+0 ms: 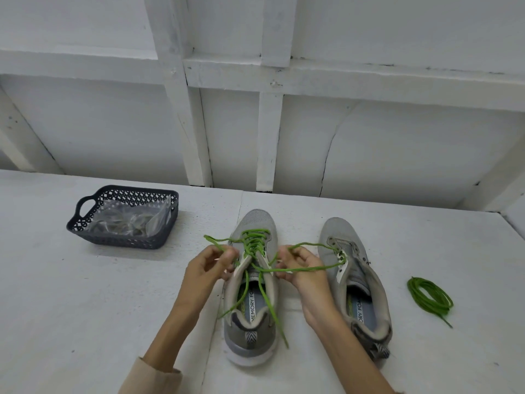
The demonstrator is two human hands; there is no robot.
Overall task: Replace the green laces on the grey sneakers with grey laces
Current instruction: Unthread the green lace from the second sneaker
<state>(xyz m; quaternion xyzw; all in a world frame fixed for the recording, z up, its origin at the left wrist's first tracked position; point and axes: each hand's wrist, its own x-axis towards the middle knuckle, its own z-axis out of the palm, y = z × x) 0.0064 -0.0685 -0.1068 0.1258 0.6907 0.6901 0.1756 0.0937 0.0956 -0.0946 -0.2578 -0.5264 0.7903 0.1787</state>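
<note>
Two grey sneakers stand side by side on the white table, toes pointing away from me. The left sneaker point(252, 331) carries a green lace point(253, 240) through its eyelets, with loose ends trailing over the heel. My left hand point(205, 270) pinches a loop of that lace at the shoe's left side. My right hand point(301, 270) grips another loop of it at the right side, and the loop reaches over the right sneaker point(366, 305). The right sneaker has no lace in its eyelets. A coiled green lace point(429, 294) lies on the table to its right.
A dark plastic basket point(85, 223) at the back left holds clear plastic bags point(127, 220) with something greyish inside. A white panelled wall with wooden beams rises behind the table. The table's right edge runs near the coiled lace.
</note>
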